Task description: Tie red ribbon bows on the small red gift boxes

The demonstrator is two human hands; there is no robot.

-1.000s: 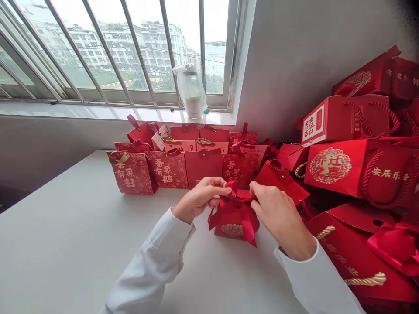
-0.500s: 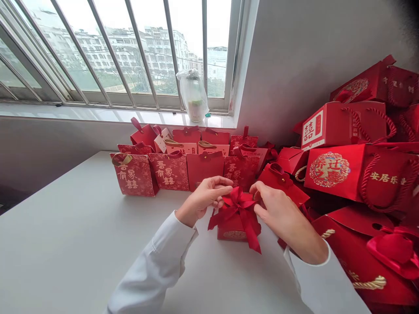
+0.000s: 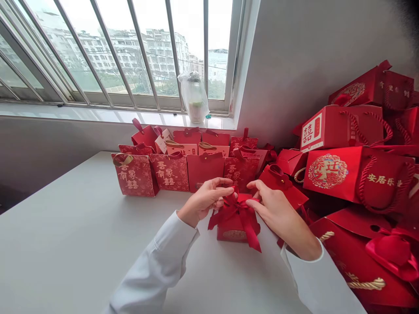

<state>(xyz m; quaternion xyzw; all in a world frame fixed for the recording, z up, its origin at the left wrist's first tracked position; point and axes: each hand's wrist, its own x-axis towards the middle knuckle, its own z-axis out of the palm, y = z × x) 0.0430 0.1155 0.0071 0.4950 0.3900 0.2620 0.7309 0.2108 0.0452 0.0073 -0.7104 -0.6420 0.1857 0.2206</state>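
Note:
A small red gift box (image 3: 233, 234) stands on the table, its top crossed by a red satin ribbon bow (image 3: 237, 209) whose tails hang down over the front. My left hand (image 3: 207, 196) pinches the bow's left loop between thumb and fingers. From the other side my right hand (image 3: 275, 207) holds the right loop, thumb against the ribbon and index finger raised a little off it. Part of the ribbon is hidden behind my fingers.
Behind the box, red paper gift bags (image 3: 168, 172) stand in rows along the wall. Red boxes with rope handles (image 3: 334, 170) are piled high at the right. A jar in a plastic bag (image 3: 195, 102) sits on the sill before a barred window (image 3: 131, 52).
My right hand has shifted slightly left, its thumb now lying on the bow's right loop. The left fingers have closed further over the upper left loop. The box has stayed put.

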